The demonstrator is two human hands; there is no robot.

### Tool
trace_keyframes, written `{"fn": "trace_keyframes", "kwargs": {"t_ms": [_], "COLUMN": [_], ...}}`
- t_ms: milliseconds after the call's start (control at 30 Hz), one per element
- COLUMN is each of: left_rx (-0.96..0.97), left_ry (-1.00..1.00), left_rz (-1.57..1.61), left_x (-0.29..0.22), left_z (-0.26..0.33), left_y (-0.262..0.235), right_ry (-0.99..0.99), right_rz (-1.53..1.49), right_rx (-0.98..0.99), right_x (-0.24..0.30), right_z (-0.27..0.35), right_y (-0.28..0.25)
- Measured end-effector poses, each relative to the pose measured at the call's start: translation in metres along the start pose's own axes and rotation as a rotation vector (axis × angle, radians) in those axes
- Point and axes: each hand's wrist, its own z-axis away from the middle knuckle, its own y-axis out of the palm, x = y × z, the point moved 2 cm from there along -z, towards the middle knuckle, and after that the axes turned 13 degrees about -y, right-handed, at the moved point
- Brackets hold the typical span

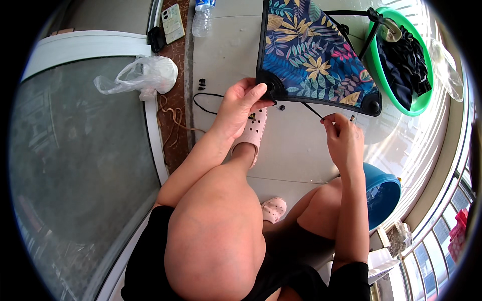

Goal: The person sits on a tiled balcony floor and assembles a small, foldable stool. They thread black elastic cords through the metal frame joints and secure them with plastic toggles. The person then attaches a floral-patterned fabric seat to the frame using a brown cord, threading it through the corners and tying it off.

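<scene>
A dark blue fabric panel with a tropical leaf print and black edging stretches out in front of me. Round black patches mark its two near corners. My left hand is closed on the near left corner, thumb on top. From beneath the near edge a thin black cord runs to the right, and the fingertips of my right hand pinch its end. Black bars or straps extend from the panel's far right side toward a green basin; their joints are partly hidden.
The green basin holds dark cloth. A blue bucket stands right of my knees. Small black parts and a looped black cord lie on the tiles. Farther left are a plastic bottle, phone and plastic bag.
</scene>
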Motion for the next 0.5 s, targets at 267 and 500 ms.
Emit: {"fn": "trace_keyframes", "kwargs": {"t_ms": [267, 500], "left_rx": [0.01, 0.013], "left_ry": [-0.013, -0.004], "left_rz": [0.068, 0.056], "left_x": [0.0, 0.001], "left_z": [0.003, 0.0], "left_y": [-0.005, -0.005], "right_ry": [0.105, -0.223], "right_rz": [-0.083, 0.041], "right_rx": [0.029, 0.148], "right_x": [0.022, 0.054], "right_z": [0.035, 0.066], "right_y": [-0.032, -0.044]}}
